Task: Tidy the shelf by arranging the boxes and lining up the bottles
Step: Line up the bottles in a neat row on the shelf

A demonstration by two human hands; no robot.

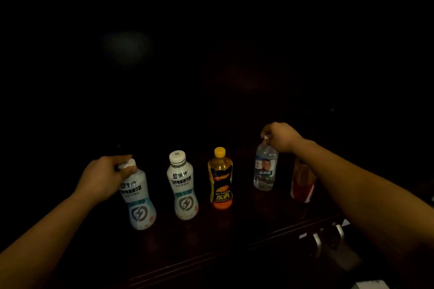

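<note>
My right grip (280, 137) pinches the cap of the water bottle (265, 166), upright directly beneath it and seemingly set back from the orange bottle (220, 178) to its left on the shelf (211, 230), while my left grip (105, 176) curls round the cap of the tilted leftmost white bottle (138, 197).

A dim furnished room, a home or a guest room; which of the two cannot be told. A dark polished wooden shelf (187, 237) with a dark back panel (211, 65) carries shop-bought drinks: a left white bottle (138, 202), a second white bottle (182, 190), an energy drink (220, 183) and a water bottle (265, 169). Metal drawer handles (317, 246) show near right.
</note>
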